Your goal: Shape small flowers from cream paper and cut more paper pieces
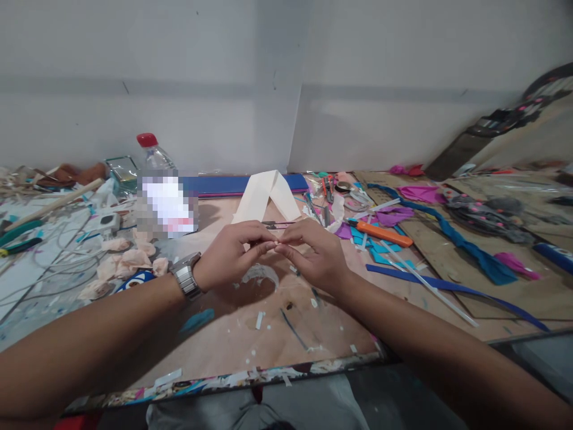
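My left hand (233,252), with a metal watch (187,277) on its wrist, is closed in a pinch above the middle of the work table. Facing it, my right hand (319,254) is pinched too, and the fingertips of both hands meet. Whatever lies between them is too small and hidden to name. A thin dark tool (280,226) shows just behind the fingers; I cannot tell whether they touch it. Beyond the hands a folded cream paper strip (256,194) stands like an upside-down V.
Left lie a clear bottle (157,156) with a red cap, peach crumpled pieces (129,263) and green-handled pliers (22,233). An orange cutter knife (384,233), a blue strip (416,278) and a white stick (441,295) lie right. The wall (215,89) rises behind.
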A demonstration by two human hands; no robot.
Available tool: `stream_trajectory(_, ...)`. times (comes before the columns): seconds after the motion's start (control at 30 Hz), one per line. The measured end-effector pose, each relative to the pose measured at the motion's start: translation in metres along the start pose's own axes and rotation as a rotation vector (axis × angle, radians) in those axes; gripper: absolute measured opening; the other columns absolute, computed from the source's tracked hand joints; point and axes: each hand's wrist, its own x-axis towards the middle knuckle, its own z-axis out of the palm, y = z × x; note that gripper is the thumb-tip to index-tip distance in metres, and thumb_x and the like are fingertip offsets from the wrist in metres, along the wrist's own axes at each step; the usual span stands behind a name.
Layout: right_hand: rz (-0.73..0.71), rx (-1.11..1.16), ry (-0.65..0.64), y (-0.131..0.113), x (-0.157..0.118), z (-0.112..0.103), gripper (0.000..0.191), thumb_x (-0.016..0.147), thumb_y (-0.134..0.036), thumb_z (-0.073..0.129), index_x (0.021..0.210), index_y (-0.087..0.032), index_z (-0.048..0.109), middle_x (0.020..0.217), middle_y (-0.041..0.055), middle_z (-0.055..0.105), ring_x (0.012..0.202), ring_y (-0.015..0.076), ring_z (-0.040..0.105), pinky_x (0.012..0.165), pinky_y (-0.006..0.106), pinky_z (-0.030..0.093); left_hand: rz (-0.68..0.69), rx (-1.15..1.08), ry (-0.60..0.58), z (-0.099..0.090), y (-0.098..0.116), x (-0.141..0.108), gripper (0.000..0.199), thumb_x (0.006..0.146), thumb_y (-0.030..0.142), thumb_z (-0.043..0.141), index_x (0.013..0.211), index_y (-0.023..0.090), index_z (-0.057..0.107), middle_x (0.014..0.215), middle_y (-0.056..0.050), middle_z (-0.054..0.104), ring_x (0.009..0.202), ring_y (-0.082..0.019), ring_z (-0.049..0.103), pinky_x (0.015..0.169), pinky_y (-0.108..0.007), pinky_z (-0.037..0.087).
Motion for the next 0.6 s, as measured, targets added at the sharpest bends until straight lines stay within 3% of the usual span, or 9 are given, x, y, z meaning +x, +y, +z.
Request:
stream_trajectory(0.43,0.173,0.137,0.011,-0.0091,0.0035,-0.0036,0.005,0.093,-0.027,0.076,0.094,-0.022,0.075,0.09,0.0045,0.078,0.085,0.0178,0.073,0.073,0.03,0.058,0.028,0.036,0.055,0.0001,0.0012,-0.001,0.02,0.104,0.028,0.058,0.102,0.017,0.074,0.09,-0.006,0.072,0.081,-0.016,0.063,0.076,-0.029,0.048)
stream_trajectory(0.6,0.15,0.148,-0.009,-0.0063,0.0004,-0.003,0.014,0.09,-0.029,0.08,0.102,-0.023,0.075,0.099,0.0051,0.079,0.094,0.0193,0.073,0.075,0.031,0.059,-0.031,0.036,0.067,-0.0003,0.0015,-0.0007,0.02,0.103,0.028,0.058,0.099,0.016,0.074,0.088,-0.006,0.071,0.078,-0.016,0.062,0.072,-0.028,0.046)
